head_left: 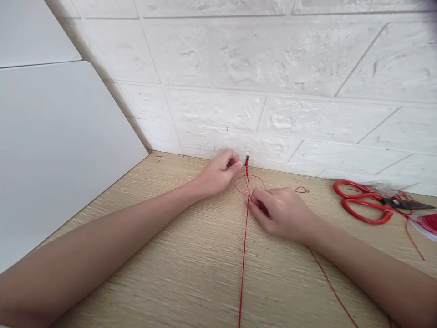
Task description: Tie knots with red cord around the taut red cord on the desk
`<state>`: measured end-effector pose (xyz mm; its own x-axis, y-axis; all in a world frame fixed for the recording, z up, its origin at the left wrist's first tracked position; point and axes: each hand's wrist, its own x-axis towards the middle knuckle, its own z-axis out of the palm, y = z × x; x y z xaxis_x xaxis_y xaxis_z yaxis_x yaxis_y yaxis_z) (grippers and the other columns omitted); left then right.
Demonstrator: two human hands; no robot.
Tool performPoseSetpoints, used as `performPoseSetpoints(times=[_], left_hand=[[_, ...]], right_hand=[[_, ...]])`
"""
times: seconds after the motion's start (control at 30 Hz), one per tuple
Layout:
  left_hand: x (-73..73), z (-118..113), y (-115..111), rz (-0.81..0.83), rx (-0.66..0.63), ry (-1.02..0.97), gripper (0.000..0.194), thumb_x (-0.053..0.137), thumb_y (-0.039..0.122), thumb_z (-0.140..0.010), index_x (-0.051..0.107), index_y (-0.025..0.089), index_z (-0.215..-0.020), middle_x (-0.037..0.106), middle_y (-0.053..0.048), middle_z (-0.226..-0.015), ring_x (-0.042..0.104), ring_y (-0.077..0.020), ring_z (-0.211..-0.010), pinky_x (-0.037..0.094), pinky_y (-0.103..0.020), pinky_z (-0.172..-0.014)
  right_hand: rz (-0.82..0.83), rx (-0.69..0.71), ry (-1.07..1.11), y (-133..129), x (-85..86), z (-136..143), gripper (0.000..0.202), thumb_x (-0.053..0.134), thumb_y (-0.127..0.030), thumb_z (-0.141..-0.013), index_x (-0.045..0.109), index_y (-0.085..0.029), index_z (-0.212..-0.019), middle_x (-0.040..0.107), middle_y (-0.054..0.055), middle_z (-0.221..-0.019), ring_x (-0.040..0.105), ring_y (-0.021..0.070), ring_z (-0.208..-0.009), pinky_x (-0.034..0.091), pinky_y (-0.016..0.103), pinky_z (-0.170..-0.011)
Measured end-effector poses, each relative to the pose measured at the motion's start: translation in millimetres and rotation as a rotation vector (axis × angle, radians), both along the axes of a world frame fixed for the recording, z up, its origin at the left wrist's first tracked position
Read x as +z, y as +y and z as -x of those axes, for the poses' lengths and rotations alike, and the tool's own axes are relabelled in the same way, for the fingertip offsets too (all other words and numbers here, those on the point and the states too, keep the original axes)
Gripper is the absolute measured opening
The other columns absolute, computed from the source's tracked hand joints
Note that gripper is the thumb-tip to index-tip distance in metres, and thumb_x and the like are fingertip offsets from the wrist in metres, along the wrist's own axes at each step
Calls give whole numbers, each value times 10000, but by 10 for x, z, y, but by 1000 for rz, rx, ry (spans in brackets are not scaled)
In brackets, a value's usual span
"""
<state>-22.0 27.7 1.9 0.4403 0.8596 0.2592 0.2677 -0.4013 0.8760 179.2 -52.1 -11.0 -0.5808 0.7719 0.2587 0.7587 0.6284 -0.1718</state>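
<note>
One red-handled scissors point(367, 203) near spool point(427, 224)

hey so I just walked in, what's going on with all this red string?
A person's two bare hands are working thin red cord on a wooden surface. The left hand pinches a strand near a short knotted section by the wall. The right hand pinches cord just below, with loose loops between them. Red-handled scissors and a partly visible spool of red cord lie off to the right.
</note>
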Motion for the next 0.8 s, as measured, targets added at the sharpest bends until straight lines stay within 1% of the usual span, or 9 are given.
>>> performPoseSetpoints(times=[0.13, 0.2, 0.27, 0.33, 0.4, 0.47, 0.57, 0.67, 0.8], left_hand=[[-38, -2, 76, 140, 124, -297, 146, 518, 265, -965, 480, 186, -848, 626, -6, -768, 572, -122, -728, 436, -259, -701], [-47, -11, 92, 248, 110, -450, 145, 503, 287, -981, 454, 197, -880, 640, -2, -727, 620, -136, -691, 478, -277, -699], [-37, -24, 78, 367, 42, -568, 143, 479, 305, -999, 416, 213, -910, 625, 20, -654, 644, -157, -624, 519, -315, -683], [-11, -39, 39, 458, 6, -631, 130, 456, 296, -1010, 390, 224, -925, 599, 38, -602, 656, -172, -584, 537, -326, -654], [20, -56, -7, 524, 12, -652, 122, 441, 269, -1016, 383, 226, -918, 561, 53, -569, 658, -170, -565, 529, -292, -611], [43, -75, -46, 559, 25, -649, 131, 440, 255, -1016, 385, 226, -902, 481, 81, -528, 613, -144, -501, 494, -243, -548], [52, -102, -76, 535, 17, -606, 140, 467, 263, -1010, 393, 227, -897, 357, 116, -499, 475, -92, -400, 468, -219, -519], [43, -111, -74, 423, 48, -530, 139, 473, 288, -1016, 398, 231, -915, 315, 132, -493, 354, -53, -371, 466, -214, -559], [68, -75, -58, 231, 121, -448, 179, 539, 362, -992, 404, 253, -951, 317, 124, -504, 258, -54, -396, 270, -184, -450]], right_hand=[[-11, 4, -6, -11, 3, -7, 245, 418, -314, -1004, 515, -184, -821, 595, 6, -613, 491, 136, -532, 168, 311, -557], [2, -4, -10, -13, 7, -7, 252, 419, -321, -1004, 514, -185, -814, 595, 5, -611, 490, 136, -531, 169, 311, -554], [8, -9, -16, -12, 9, -6, 259, 415, -323, -1003, 509, -186, -804, 594, 5, -608, 484, 135, -527, 168, 312, -551], [4, -9, -16, -10, 7, -5, 266, 409, -326, -1003, 507, -186, -799, 592, 6, -607, 480, 134, -524, 168, 313, -550], [5, -10, -11, -10, 3, -6, 268, 407, -328, -1004, 510, -186, -802, 593, 6, -606, 480, 133, -523, 169, 313, -550], [8, -10, -8, -10, -2, -9, 267, 407, -333, -1006, 517, -184, -813, 598, 9, -612, 484, 134, -528, 168, 313, -552], [10, -7, -11, -8, -8, -16, 272, 404, -340, -1009, 523, -182, -823, 603, 12, -617, 485, 133, -530, 165, 315, -554], [9, -6, -20, -3, -15, -19, 285, 397, -347, -1014, 524, -180, -820, 608, 16, -622, 482, 131, -532, 164, 317, -558], [12, -14, -35, 0, -12, -13, 288, 395, -351, -1016, 532, -177, -831, 621, 26, -642, 482, 133, -541, 166, 319, -562]])
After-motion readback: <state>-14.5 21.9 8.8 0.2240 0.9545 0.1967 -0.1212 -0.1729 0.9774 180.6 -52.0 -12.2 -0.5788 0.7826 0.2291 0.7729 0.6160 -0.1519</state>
